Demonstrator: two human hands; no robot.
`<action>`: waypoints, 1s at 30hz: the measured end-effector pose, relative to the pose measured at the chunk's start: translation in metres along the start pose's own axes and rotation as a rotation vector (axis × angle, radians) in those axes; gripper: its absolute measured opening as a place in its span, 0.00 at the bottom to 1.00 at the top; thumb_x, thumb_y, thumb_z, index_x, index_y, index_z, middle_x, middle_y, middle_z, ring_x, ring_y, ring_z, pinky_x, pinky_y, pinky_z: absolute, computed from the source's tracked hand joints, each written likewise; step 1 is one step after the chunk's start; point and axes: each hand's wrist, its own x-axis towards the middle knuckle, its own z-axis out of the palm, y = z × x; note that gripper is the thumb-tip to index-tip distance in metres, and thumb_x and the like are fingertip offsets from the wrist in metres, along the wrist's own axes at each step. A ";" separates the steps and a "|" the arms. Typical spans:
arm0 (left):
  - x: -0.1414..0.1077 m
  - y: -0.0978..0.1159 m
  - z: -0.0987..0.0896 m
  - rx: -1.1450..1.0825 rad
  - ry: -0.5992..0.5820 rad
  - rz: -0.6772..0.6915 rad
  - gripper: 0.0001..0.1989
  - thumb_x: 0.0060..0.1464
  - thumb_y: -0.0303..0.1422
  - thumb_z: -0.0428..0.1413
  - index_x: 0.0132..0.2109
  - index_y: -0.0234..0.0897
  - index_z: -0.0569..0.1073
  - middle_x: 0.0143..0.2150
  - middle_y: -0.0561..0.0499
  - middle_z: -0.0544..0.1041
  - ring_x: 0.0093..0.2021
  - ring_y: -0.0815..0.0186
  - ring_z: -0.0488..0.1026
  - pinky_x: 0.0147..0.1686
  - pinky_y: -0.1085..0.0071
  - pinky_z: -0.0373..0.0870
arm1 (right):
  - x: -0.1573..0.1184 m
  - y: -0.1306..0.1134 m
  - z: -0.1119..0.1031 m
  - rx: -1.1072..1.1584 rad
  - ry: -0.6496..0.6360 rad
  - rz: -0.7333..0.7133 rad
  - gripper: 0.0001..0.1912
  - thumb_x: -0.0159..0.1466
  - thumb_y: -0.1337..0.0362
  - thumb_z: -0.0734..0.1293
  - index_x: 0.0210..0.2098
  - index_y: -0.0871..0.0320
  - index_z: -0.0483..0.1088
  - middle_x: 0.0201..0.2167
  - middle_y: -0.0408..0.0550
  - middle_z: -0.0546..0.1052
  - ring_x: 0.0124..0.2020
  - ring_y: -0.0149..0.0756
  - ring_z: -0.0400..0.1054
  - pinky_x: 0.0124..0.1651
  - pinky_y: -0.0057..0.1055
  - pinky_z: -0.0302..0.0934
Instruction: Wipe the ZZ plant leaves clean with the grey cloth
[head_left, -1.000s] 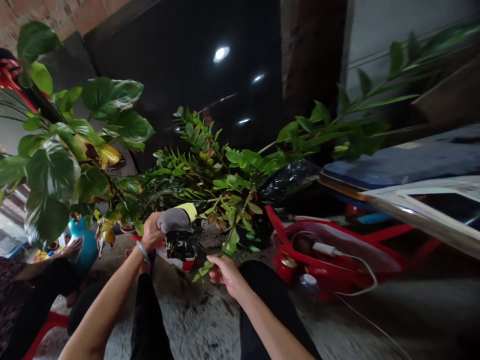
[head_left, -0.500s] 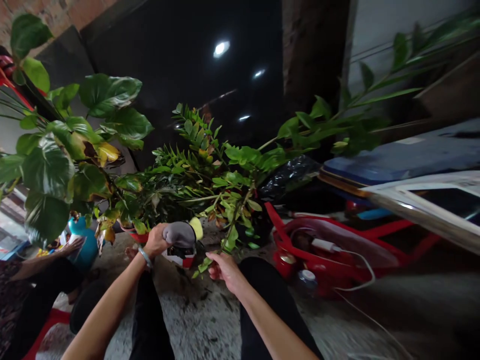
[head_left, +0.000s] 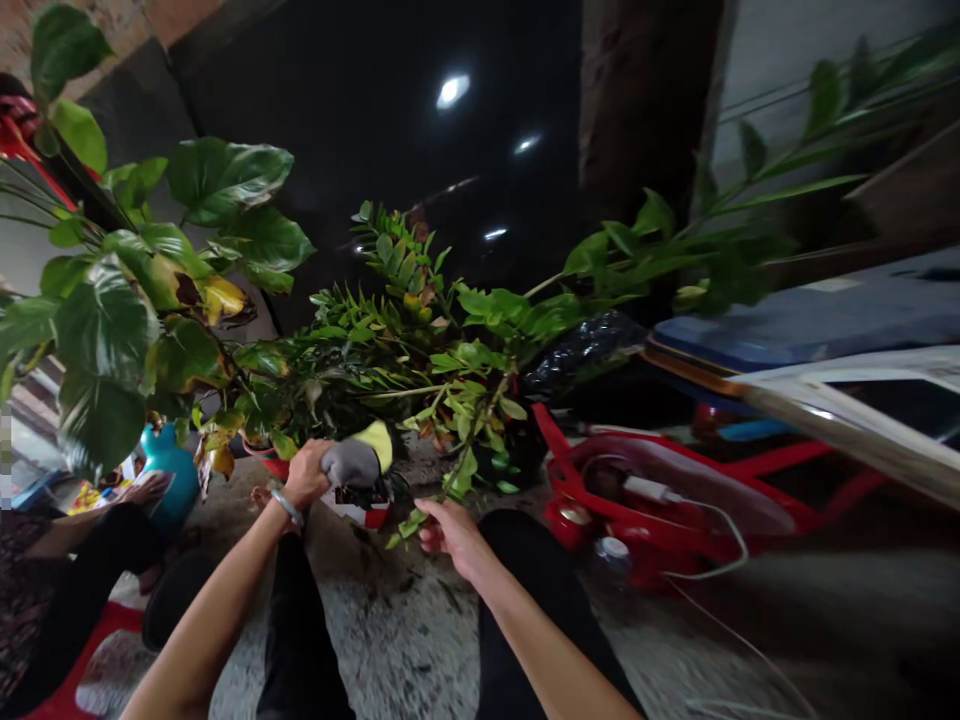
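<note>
So the leafy stem (head_left: 465, 470) hangs above the concrete floor (head_left: 405, 640), slanting down out of the green potted plants (head_left: 420, 300) in the middle. The right hand (head_left: 451, 530) has its low end pinched between thumb and fingers. Left hand (head_left: 306, 472) is closed around the near end of a gray-and-yellow object (head_left: 356, 462); can't tell if that's cloth or a tool, and its far end points at the foliage. There's a bracelet (head_left: 288, 505) on that wrist.

Just under the object sits a small red-and-white container (head_left: 375, 517), and a red pot (head_left: 271, 460) is just beyond the left hand. Further left: a big broad-leaved plant (head_left: 105, 320) with some yellowing leaves, a teal jug-like thing (head_left: 171, 475) and another person's dark-clad leg (head_left: 82, 580). Over right, a white cable (head_left: 742, 550) trails over the near rim of a red plastic tub (head_left: 652, 540), with a white-capped bottle (head_left: 615, 552) by its near-left edge.
</note>
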 end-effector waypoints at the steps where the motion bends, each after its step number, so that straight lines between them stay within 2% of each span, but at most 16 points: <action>1: -0.008 -0.002 0.000 -0.029 -0.025 0.011 0.16 0.39 0.24 0.59 0.38 0.39 0.81 0.38 0.49 0.84 0.40 0.59 0.79 0.43 0.66 0.75 | 0.000 0.000 -0.001 -0.003 0.001 0.002 0.11 0.57 0.65 0.72 0.28 0.55 0.63 0.14 0.34 0.69 0.13 0.29 0.67 0.15 0.23 0.62; 3: -0.014 -0.003 -0.011 -0.110 0.014 0.025 0.18 0.39 0.25 0.60 0.41 0.38 0.81 0.41 0.48 0.83 0.41 0.59 0.79 0.44 0.65 0.76 | 0.000 -0.002 -0.003 -0.015 0.007 0.008 0.11 0.58 0.65 0.71 0.28 0.55 0.63 0.13 0.34 0.68 0.13 0.29 0.66 0.14 0.23 0.62; 4: -0.010 -0.001 -0.022 -0.148 0.076 0.037 0.18 0.41 0.26 0.60 0.43 0.37 0.80 0.42 0.47 0.83 0.42 0.59 0.79 0.44 0.65 0.76 | -0.001 -0.003 -0.004 -0.019 0.011 0.009 0.10 0.58 0.65 0.71 0.28 0.55 0.63 0.13 0.34 0.68 0.13 0.29 0.66 0.14 0.23 0.62; 7: 0.017 0.006 -0.053 -0.200 0.353 0.113 0.16 0.47 0.30 0.60 0.45 0.34 0.79 0.43 0.46 0.82 0.42 0.60 0.77 0.46 0.64 0.75 | -0.002 -0.005 -0.002 -0.020 0.018 0.004 0.09 0.59 0.66 0.70 0.28 0.55 0.63 0.14 0.35 0.70 0.13 0.28 0.66 0.14 0.22 0.61; 9: 0.035 0.009 -0.060 -0.171 0.484 0.115 0.11 0.50 0.31 0.60 0.42 0.35 0.78 0.41 0.47 0.81 0.42 0.60 0.76 0.46 0.64 0.74 | -0.004 -0.005 0.000 -0.016 0.020 -0.004 0.09 0.59 0.66 0.70 0.28 0.56 0.64 0.15 0.36 0.71 0.13 0.28 0.66 0.15 0.22 0.61; 10: 0.039 0.009 -0.057 -0.141 0.486 0.085 0.09 0.50 0.31 0.60 0.40 0.35 0.78 0.39 0.47 0.80 0.41 0.60 0.76 0.45 0.65 0.73 | -0.005 -0.005 0.001 -0.015 0.021 -0.008 0.09 0.59 0.66 0.70 0.28 0.56 0.64 0.15 0.36 0.70 0.13 0.28 0.66 0.15 0.22 0.61; 12: 0.035 0.005 -0.039 -0.076 0.368 -0.006 0.07 0.47 0.29 0.60 0.36 0.36 0.79 0.36 0.47 0.80 0.39 0.60 0.75 0.42 0.66 0.73 | -0.007 -0.005 0.002 -0.015 0.023 -0.010 0.09 0.59 0.66 0.69 0.28 0.56 0.64 0.14 0.35 0.70 0.13 0.28 0.66 0.15 0.23 0.62; 15: 0.004 -0.006 -0.004 -0.049 0.067 -0.070 0.10 0.42 0.25 0.59 0.35 0.36 0.80 0.35 0.47 0.81 0.38 0.59 0.76 0.40 0.66 0.72 | -0.007 -0.004 0.000 -0.017 0.020 -0.009 0.08 0.59 0.66 0.69 0.28 0.56 0.64 0.13 0.34 0.68 0.12 0.28 0.65 0.15 0.23 0.62; 17: -0.019 -0.011 0.008 -0.072 -0.028 -0.065 0.13 0.39 0.23 0.59 0.36 0.37 0.80 0.36 0.47 0.82 0.39 0.59 0.78 0.40 0.67 0.73 | -0.006 -0.003 -0.003 -0.023 0.018 -0.008 0.09 0.59 0.66 0.70 0.28 0.55 0.64 0.13 0.34 0.68 0.13 0.28 0.65 0.15 0.23 0.61; 18: -0.026 -0.013 0.008 -0.093 -0.045 -0.059 0.14 0.39 0.24 0.59 0.37 0.37 0.81 0.38 0.48 0.83 0.40 0.59 0.78 0.42 0.67 0.74 | -0.005 -0.003 -0.005 -0.030 0.019 -0.006 0.09 0.58 0.66 0.70 0.28 0.55 0.64 0.13 0.34 0.67 0.13 0.28 0.65 0.15 0.23 0.61; 20: -0.029 -0.011 -0.004 -0.146 0.002 -0.052 0.15 0.41 0.25 0.60 0.40 0.37 0.81 0.41 0.47 0.83 0.42 0.59 0.78 0.45 0.65 0.74 | -0.004 -0.003 -0.007 -0.045 0.024 -0.002 0.10 0.58 0.66 0.70 0.27 0.55 0.64 0.12 0.34 0.67 0.13 0.29 0.65 0.15 0.23 0.61; 24: 0.000 -0.001 -0.042 -0.194 0.307 -0.020 0.14 0.49 0.31 0.60 0.44 0.37 0.79 0.45 0.46 0.82 0.46 0.59 0.77 0.51 0.62 0.73 | -0.001 -0.001 -0.005 -0.051 0.025 0.004 0.10 0.58 0.66 0.71 0.28 0.55 0.63 0.13 0.34 0.68 0.13 0.29 0.66 0.15 0.23 0.62; 26: 0.015 0.000 -0.047 -0.162 0.415 -0.032 0.12 0.51 0.32 0.60 0.44 0.38 0.79 0.43 0.46 0.81 0.47 0.59 0.76 0.51 0.61 0.73 | -0.001 0.000 -0.003 -0.039 0.006 -0.001 0.10 0.57 0.65 0.71 0.28 0.55 0.64 0.13 0.34 0.68 0.13 0.29 0.66 0.16 0.23 0.63; 28: 0.017 -0.001 -0.037 -0.133 0.395 -0.087 0.12 0.49 0.31 0.60 0.43 0.37 0.79 0.43 0.46 0.81 0.46 0.58 0.76 0.50 0.61 0.73 | -0.002 0.001 -0.002 -0.032 -0.017 -0.009 0.10 0.56 0.64 0.72 0.28 0.55 0.65 0.13 0.35 0.69 0.13 0.29 0.66 0.17 0.24 0.64; 30: 0.006 -0.005 -0.017 -0.122 0.272 -0.143 0.14 0.45 0.29 0.61 0.43 0.36 0.80 0.42 0.46 0.82 0.44 0.57 0.77 0.47 0.61 0.74 | -0.002 0.002 -0.002 -0.034 -0.028 -0.017 0.10 0.56 0.64 0.72 0.28 0.55 0.65 0.14 0.35 0.69 0.14 0.29 0.66 0.17 0.24 0.64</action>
